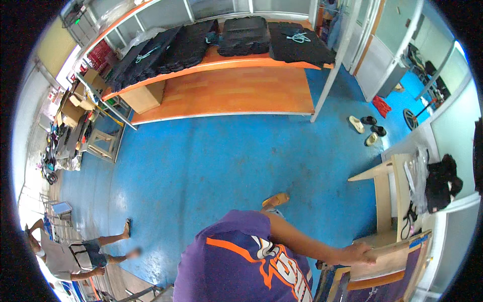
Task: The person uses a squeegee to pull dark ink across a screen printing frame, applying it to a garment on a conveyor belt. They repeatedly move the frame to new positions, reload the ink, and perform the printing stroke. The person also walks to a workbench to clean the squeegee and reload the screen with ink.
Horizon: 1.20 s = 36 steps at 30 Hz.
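- A wooden frame [386, 261] is at our lower right, near a pale stand [383, 201].
- Our left hand [358, 254] has fingers clamped on it; our right fingers we cannot tell.
- Farther off, black stacks [244, 36] lie on an orange table [226, 90].

1. A scuffed blue floor [216, 156] spans the room.
2. An orange two-level desk [226, 93] with pale metal legs [329, 83] stands at the far side.
3. Pale partition panels [392, 38] stand at upper right.
4. A light wooden stand [382, 201] sits at right.
5. A whitish wall [29, 146] at left catches bright light.
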Available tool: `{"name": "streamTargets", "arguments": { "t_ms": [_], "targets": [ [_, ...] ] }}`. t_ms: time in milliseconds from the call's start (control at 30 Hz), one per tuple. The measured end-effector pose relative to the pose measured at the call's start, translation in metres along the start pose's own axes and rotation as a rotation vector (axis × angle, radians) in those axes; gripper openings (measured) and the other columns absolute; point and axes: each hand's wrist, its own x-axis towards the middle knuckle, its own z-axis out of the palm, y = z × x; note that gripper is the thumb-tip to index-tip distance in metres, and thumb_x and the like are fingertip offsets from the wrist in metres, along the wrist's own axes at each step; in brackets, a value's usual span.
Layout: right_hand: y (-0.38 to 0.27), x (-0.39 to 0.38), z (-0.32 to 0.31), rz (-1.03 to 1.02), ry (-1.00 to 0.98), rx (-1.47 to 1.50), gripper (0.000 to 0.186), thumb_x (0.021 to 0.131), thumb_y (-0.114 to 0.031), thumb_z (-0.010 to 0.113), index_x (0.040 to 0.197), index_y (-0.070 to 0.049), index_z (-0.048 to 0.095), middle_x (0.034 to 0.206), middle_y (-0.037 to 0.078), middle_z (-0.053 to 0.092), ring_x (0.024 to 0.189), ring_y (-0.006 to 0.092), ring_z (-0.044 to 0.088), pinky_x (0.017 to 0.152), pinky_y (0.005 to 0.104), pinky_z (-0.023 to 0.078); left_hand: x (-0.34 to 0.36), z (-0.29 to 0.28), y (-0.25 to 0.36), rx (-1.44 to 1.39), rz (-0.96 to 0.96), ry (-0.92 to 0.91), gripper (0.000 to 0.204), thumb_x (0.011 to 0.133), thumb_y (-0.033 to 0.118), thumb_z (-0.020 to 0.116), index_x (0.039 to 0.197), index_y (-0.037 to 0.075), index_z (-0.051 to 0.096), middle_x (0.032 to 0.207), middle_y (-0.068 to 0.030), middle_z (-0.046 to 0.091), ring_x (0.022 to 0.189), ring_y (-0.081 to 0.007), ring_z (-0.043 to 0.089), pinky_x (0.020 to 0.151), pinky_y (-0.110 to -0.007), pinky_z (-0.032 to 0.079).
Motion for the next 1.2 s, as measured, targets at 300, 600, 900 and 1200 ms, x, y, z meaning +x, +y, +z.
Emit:
{"name": "streamTargets", "arguments": {
  "t_ms": [300,600,900,1200],
  "targets": [
    [-0.021,-0.045,-0.252,-0.130,0.458,0.122,0.053,0.096,-0.046,0.060,0.139,-0.015,0.057,0.121,0.011,0.062,0.108,0.0253,0.062,0.086,0.0408,0.053,0.024,0.068,-0.026,0.024,-0.175,-0.251,0.054,0.086,0.059,0.070,0.091,0.005,0.069,0.090,-0.0105,0.064,0.092,-0.0201,0.058,0.077,-0.042,0.045],
    [0.076,-0.242,-0.356,-0.276,1.078,0.323,0.050,0.092,-0.042,0.067,0.133,-0.014,0.062,0.108,0.007,0.065,0.087,0.0202,0.065,0.075,0.0325,0.053,0.120,0.122,-0.072,-0.129,-0.390,-0.892,0.052,0.093,0.052,0.070,0.107,0.002,0.067,0.095,-0.0034,0.060,0.091,-0.0120,0.052,0.074,-0.028,0.041],
    [0.127,-0.271,-0.255,-0.376,1.294,0.491,0.040,0.100,-0.038,0.058,0.130,-0.012,0.061,0.096,0.004,0.064,0.075,0.0104,0.060,0.065,0.0265,0.051,0.200,0.185,-0.158,-0.289,-0.429,-1.199,0.048,0.094,0.051,0.069,0.097,0.003,0.070,0.078,0.0029,0.053,0.076,-0.0078,0.046,0.063,-0.028,0.036],
    [0.147,-0.251,-0.228,-0.415,1.580,0.433,0.047,0.100,-0.039,0.058,0.141,-0.015,0.058,0.097,0.002,0.062,0.071,0.0088,0.054,0.061,0.0253,0.044,0.266,0.275,-0.201,-0.179,-0.629,-1.491,0.059,0.092,0.052,0.071,0.118,0.000,0.062,0.094,0.0006,0.059,0.089,-0.0074,0.051,0.076,-0.025,0.041]
  ]
}}
